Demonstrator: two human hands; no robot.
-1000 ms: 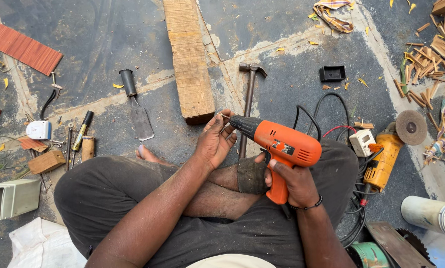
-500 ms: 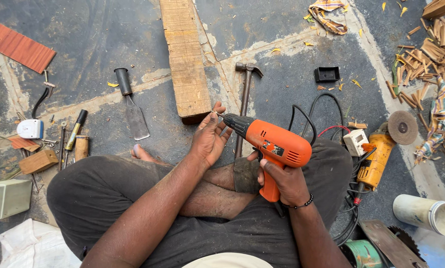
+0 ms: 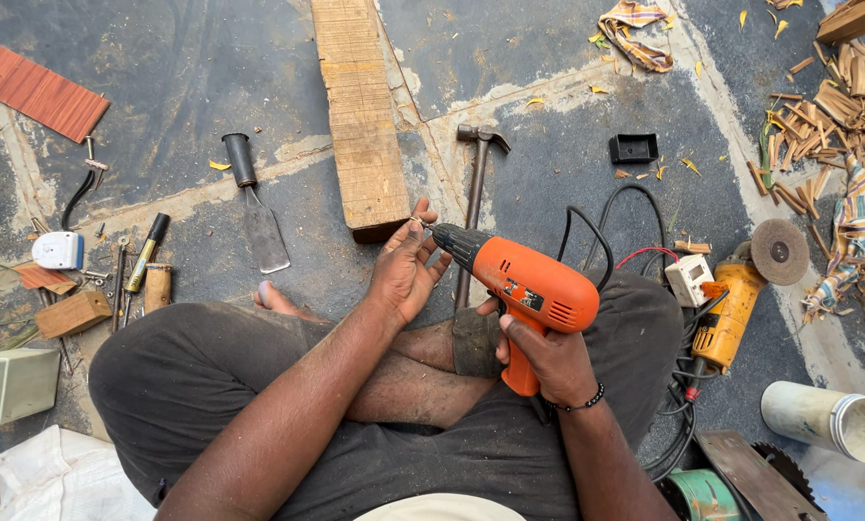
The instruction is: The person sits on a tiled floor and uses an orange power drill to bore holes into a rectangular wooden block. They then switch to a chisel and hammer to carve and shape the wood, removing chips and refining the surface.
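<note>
Two hands on orange drill (image 3: 534, 289), right hand (image 3: 548, 362) gripping handle, left hand (image 3: 404, 275) pinching chuck

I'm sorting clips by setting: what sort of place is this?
Probably an informal carpentry work area on a concrete floor: a long pale wooden plank, a heap of wood offcuts and a yellow angle grinder lie about.
</note>
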